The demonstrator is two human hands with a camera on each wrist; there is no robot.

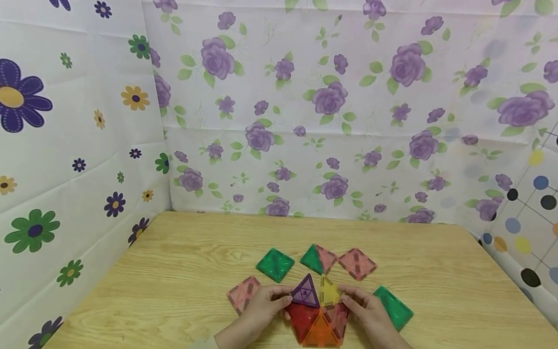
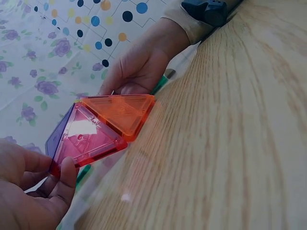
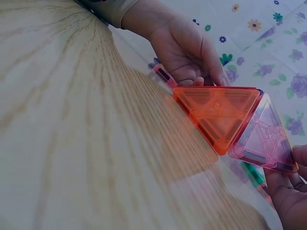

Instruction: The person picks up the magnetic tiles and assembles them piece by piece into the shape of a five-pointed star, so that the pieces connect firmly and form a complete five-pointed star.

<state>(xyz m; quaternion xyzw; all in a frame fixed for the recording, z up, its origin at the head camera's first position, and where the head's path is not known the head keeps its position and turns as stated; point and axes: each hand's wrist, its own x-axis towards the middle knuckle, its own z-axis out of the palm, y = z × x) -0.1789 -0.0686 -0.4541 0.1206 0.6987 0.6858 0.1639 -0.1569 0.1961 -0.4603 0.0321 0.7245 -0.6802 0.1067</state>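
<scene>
Translucent triangular magnetic tiles are joined side by side in a raised, tilted fan close to the table's front. It has an orange triangle (image 1: 321, 335) in front, a red triangle (image 1: 303, 317) on the left and a pink triangle (image 1: 340, 317) on the right. Behind these rise a purple triangle (image 1: 306, 293) and a yellow triangle (image 1: 329, 293), with a narrow gap between them. My left hand (image 1: 261, 308) pinches the purple triangle near its seam with the red one. At the far side, my right hand (image 1: 368, 310) pinches the yellow triangle by its outer corner.
On the wooden table (image 1: 174, 271) behind the fan lie a green pair of tiles (image 1: 275, 265), a green-and-pink pair (image 1: 319, 259) and a pink pair (image 1: 357, 263). More pink tiles (image 1: 243, 293) lie by my left hand, and a green tile (image 1: 394, 309) beside my right.
</scene>
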